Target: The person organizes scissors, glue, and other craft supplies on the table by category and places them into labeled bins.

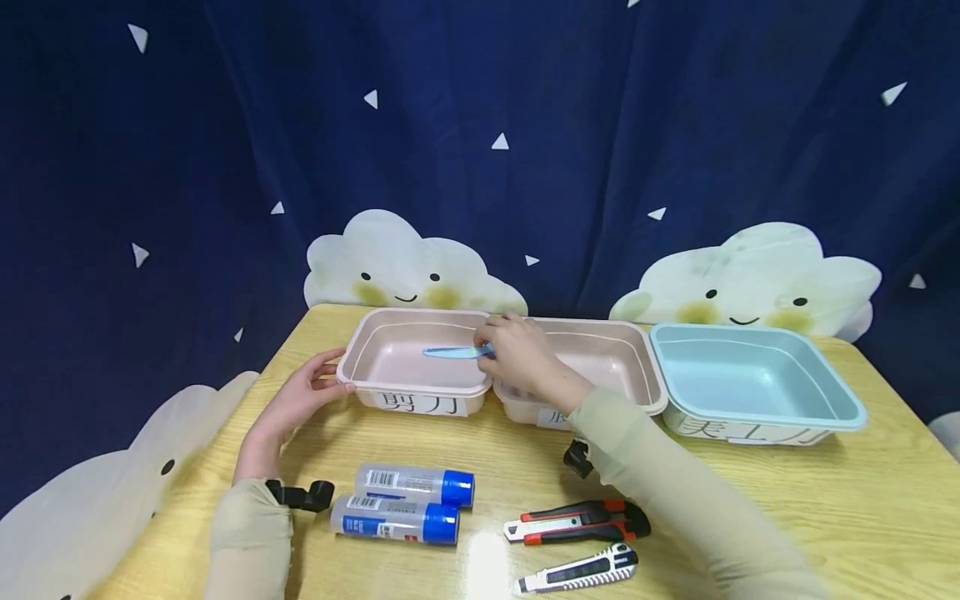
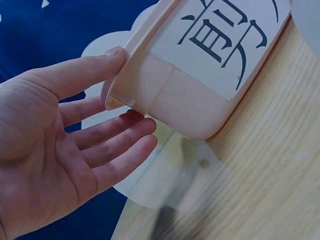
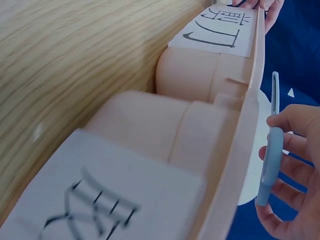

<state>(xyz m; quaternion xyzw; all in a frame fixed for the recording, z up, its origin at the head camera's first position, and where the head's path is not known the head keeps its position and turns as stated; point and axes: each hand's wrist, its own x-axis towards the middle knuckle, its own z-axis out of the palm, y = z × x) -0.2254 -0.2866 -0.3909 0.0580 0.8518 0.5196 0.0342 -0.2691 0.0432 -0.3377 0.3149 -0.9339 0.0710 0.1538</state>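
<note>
My left hand (image 1: 296,400) holds the left corner of a pale pink bin (image 1: 390,362), thumb on its rim and the other fingers spread beside and under it. In the left wrist view, that thumb (image 2: 95,72) presses the rim's edge. My right hand (image 1: 521,354) pinches a pair of light blue scissors (image 1: 450,352) above the bin's right part. They point left and show edge-on in the right wrist view, where the fingers lie along the blue handle (image 3: 272,160). A second pale pink bin (image 1: 600,362) stands beneath the right wrist.
A light blue bin (image 1: 757,383) stands at the right of the row. In front lie two clear glue bottles with blue caps (image 1: 440,523), a red and black utility knife (image 1: 577,522) and a silver utility knife (image 1: 581,573). A dark blue curtain (image 1: 450,167) hangs behind the table.
</note>
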